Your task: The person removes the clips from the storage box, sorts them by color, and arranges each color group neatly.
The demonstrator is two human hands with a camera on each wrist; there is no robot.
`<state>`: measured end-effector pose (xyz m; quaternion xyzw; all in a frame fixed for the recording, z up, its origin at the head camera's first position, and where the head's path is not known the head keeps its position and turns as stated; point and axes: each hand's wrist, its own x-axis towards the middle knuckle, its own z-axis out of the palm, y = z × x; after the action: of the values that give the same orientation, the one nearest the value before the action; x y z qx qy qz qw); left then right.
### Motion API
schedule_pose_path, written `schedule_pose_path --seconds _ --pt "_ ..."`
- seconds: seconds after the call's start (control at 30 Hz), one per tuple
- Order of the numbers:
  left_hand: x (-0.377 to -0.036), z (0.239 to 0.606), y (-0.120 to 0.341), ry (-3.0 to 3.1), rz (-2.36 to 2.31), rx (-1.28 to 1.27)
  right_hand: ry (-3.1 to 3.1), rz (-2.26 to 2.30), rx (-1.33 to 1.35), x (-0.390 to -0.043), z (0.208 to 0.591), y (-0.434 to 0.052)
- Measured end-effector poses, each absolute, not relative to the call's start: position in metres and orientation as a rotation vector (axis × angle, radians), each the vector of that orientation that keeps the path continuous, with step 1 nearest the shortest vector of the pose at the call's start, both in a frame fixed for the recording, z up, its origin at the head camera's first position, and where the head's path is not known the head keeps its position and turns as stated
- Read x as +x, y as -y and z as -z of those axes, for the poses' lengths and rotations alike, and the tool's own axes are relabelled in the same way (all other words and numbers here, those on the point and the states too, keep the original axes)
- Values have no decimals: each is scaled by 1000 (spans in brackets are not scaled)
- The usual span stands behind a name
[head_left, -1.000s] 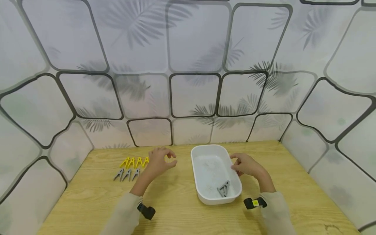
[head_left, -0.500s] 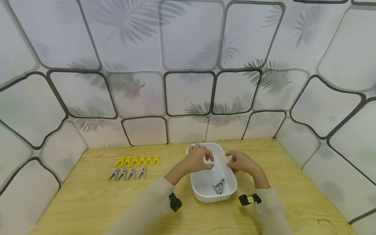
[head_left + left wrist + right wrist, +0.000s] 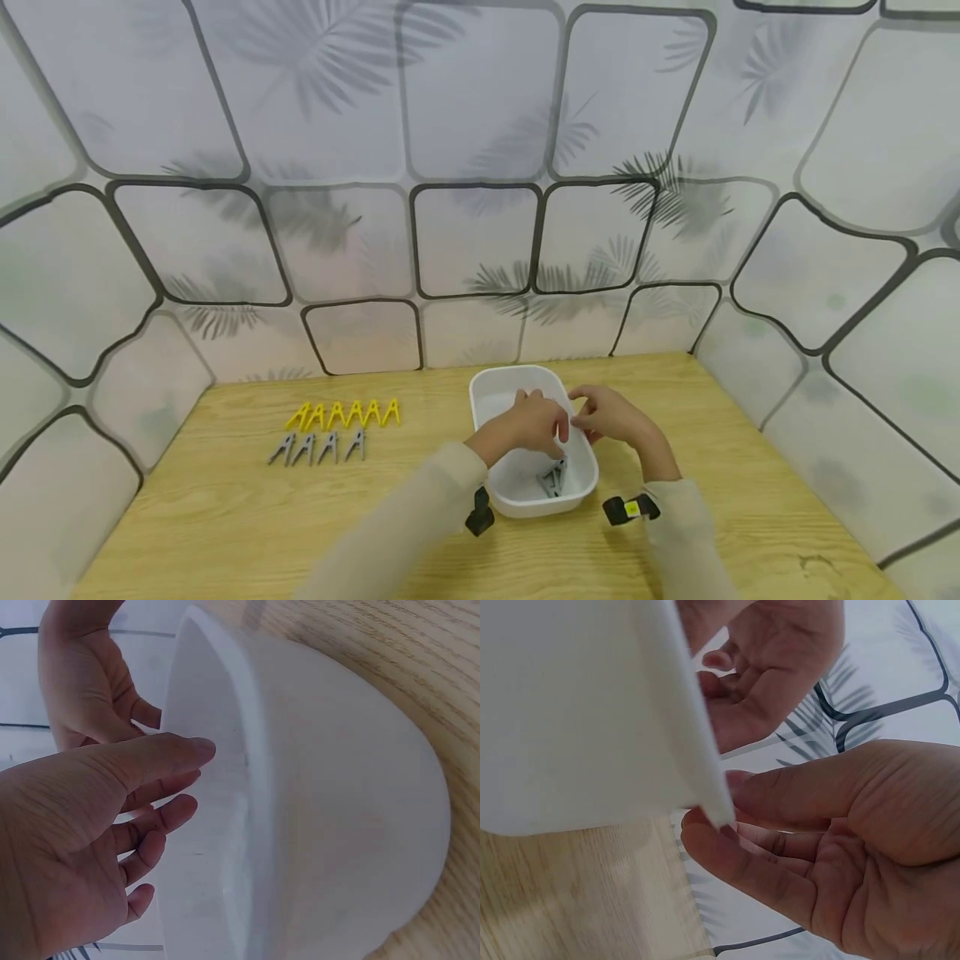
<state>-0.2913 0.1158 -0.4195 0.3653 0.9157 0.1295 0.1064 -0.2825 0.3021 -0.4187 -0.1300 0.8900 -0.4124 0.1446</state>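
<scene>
My left hand (image 3: 534, 423) is over the white plastic basin (image 3: 517, 508), its fingers loosely bent. In the left wrist view no object shows between the thumb (image 3: 176, 752) and fingers of that hand. Partly under it, a grey spring clamp (image 3: 552, 479) lies in the near end of the basin. My right hand (image 3: 611, 412) pinches the basin's right rim between thumb and fingers, which the right wrist view shows close up. To the left on the table lie a row of yellow spring clamps (image 3: 355, 413) and, nearer, a row of grey spring clamps (image 3: 327, 447).
The wooden table (image 3: 247, 517) runs up to a patterned fabric backdrop (image 3: 472, 242) at the back and on both sides. Both wrists wear a black camera strap. The basin stands right of the clamp rows.
My left hand has moved right, from beside the yellow spring clamps to over the basin, and lower. The clamps it covered now show. My right hand stays on the rim; the head view shifts slightly.
</scene>
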Motion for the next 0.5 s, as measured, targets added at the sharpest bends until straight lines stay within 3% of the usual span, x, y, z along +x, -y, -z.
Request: schedule_pose_path --seconds 0.5 --pt "-292 434 -107 -2583 -467 904 -2571 1180 -363 -279 417 -301"
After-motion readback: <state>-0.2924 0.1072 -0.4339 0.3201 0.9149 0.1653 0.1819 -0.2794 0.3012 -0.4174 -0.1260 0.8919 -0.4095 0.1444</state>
